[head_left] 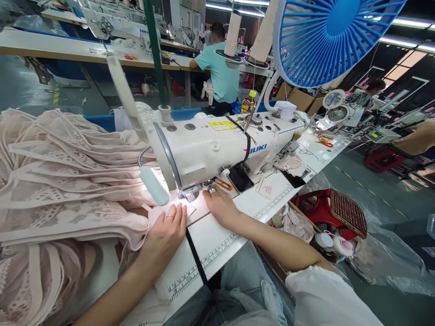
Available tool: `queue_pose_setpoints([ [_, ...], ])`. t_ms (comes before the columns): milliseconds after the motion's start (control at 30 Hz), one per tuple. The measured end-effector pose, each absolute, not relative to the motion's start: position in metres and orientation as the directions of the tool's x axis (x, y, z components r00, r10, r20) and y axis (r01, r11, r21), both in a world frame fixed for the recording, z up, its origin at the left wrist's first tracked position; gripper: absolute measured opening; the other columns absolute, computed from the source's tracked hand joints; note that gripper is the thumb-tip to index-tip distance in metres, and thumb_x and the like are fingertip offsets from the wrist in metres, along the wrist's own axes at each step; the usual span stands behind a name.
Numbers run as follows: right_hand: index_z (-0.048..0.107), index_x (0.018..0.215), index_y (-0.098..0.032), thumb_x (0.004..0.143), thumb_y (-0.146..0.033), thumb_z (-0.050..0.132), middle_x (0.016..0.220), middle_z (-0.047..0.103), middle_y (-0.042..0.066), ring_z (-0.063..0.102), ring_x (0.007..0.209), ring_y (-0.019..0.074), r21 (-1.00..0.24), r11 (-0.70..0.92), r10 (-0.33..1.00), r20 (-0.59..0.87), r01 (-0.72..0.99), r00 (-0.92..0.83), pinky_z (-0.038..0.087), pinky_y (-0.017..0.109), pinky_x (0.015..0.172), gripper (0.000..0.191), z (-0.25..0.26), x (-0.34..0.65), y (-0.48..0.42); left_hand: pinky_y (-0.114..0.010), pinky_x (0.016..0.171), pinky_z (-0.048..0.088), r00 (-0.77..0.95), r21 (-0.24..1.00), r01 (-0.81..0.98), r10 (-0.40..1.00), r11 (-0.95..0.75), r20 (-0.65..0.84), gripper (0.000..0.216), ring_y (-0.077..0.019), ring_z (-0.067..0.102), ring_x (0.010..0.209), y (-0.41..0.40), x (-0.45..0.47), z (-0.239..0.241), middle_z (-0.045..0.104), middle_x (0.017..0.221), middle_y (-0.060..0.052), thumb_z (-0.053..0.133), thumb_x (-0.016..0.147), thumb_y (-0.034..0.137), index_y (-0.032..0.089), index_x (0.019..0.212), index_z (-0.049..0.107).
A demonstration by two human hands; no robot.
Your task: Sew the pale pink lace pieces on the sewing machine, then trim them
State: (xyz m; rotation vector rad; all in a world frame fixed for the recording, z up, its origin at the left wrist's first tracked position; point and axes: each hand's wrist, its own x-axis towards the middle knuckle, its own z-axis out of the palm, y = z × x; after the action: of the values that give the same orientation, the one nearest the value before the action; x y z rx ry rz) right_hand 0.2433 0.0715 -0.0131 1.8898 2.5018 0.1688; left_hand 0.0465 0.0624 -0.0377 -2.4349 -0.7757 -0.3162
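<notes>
Head view — 2 hands point(166, 230) point(221, 207) palm-down at sewing machine point(200, 151)

My left fingers point(172, 216) rest on matt cloth point(155, 213); from them, at nine o'clock, lies thin openwork lace point(39, 184), also matt; at one, the smooth, glossy painted JUKI sewing machine point(204, 147); at three, a rough, woven-looking stool cover point(348, 213).

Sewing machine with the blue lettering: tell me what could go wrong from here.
The left hand and right hand are close to the working end of the sewing machine; a slip might catch a fingertip. The heap of pale garments lies beside the left hand, so a loose edge could get dragged in with the fabric under that hand. The orange snips lie just beyond the right hand and might be knocked.
</notes>
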Motion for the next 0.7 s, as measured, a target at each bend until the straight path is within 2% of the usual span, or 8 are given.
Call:
queue_pose_setpoints([
  [100, 0.062, 0.111, -0.011, 0.092, -0.004, 0.040, 0.111, 0.063, 0.018, 0.058, 0.108, 0.0236, 0.120, 0.165, 0.986, -0.023, 0.979, -0.163, 0.050, 0.032, 0.085, 0.030, -0.002, 0.239, 0.079, -0.039, 0.091, 0.055, 0.814, -0.446, 0.577, 0.434, -0.684, 0.386, 0.046, -0.0303, 0.065, 0.106, 0.067, 0.048, -0.038, 0.065, 0.116, -0.025, 0.031, 0.082, -0.004, -0.005, 0.111, 0.067],
  [267, 0.056, 0.115, -0.015, 0.094, -0.008, 0.037, 0.092, 0.069, 0.010, 0.067, 0.086, 0.0216, 0.061, 0.241, 0.955, -0.191, 0.969, -0.226, 0.052, 0.032, 0.074, 0.030, 0.000, 0.223, 0.091, -0.037, 0.094, 0.053, 0.787, -0.363, 0.607, 0.474, -0.707, 0.394, 0.048, -0.0293, 0.063, 0.111, 0.063, 0.056, -0.041, 0.064, 0.120, -0.024, 0.030, 0.082, -0.003, -0.004, 0.114, 0.065],
  [433, 0.054, 0.109, -0.015, 0.096, -0.012, 0.032, 0.092, 0.068, 0.011, 0.067, 0.084, 0.0220, -0.022, 0.279, 0.942, -0.189, 0.960, -0.278, 0.051, 0.031, 0.072, 0.025, -0.008, 0.207, 0.088, -0.036, 0.089, 0.056, 0.721, -0.271, 0.664, 0.502, -0.697, 0.478, 0.045, -0.0283, 0.064, 0.108, 0.064, 0.051, -0.042, 0.067, 0.117, -0.019, 0.033, 0.083, -0.003, 0.000, 0.113, 0.066],
  [500, 0.053, 0.107, -0.012, 0.096, -0.014, 0.034, 0.092, 0.067, 0.013, 0.066, 0.087, 0.0223, -0.032, 0.255, 0.955, -0.148, 0.967, -0.256, 0.050, 0.030, 0.073, 0.022, -0.011, 0.206, 0.084, -0.036, 0.089, 0.056, 0.688, -0.169, 0.677, 0.533, -0.717, 0.492, 0.043, -0.0271, 0.065, 0.107, 0.068, 0.047, -0.043, 0.068, 0.116, -0.017, 0.035, 0.083, -0.002, 0.001, 0.113, 0.066],
  [633, 0.052, 0.106, -0.011, 0.095, -0.018, 0.036, 0.086, 0.067, 0.012, 0.064, 0.083, 0.0219, -0.056, 0.221, 0.972, -0.067, 0.974, -0.225, 0.045, 0.028, 0.070, 0.020, -0.020, 0.212, 0.078, -0.032, 0.093, 0.056, 0.487, 0.210, 0.723, 0.702, -0.658, 0.519, 0.042, -0.0199, 0.065, 0.108, 0.071, 0.042, -0.047, 0.068, 0.118, -0.013, 0.034, 0.087, 0.002, 0.006, 0.117, 0.062],
  [700, 0.051, 0.105, -0.012, 0.093, -0.018, 0.038, 0.081, 0.067, 0.010, 0.063, 0.077, 0.0211, -0.072, 0.208, 0.975, -0.067, 0.976, -0.213, 0.041, 0.027, 0.067, 0.019, -0.024, 0.214, 0.078, -0.030, 0.096, 0.055, 0.478, 0.290, 0.694, 0.722, -0.659, 0.500, 0.042, -0.0153, 0.064, 0.111, 0.067, 0.044, -0.048, 0.067, 0.122, -0.008, 0.033, 0.090, 0.005, 0.011, 0.121, 0.060],
])
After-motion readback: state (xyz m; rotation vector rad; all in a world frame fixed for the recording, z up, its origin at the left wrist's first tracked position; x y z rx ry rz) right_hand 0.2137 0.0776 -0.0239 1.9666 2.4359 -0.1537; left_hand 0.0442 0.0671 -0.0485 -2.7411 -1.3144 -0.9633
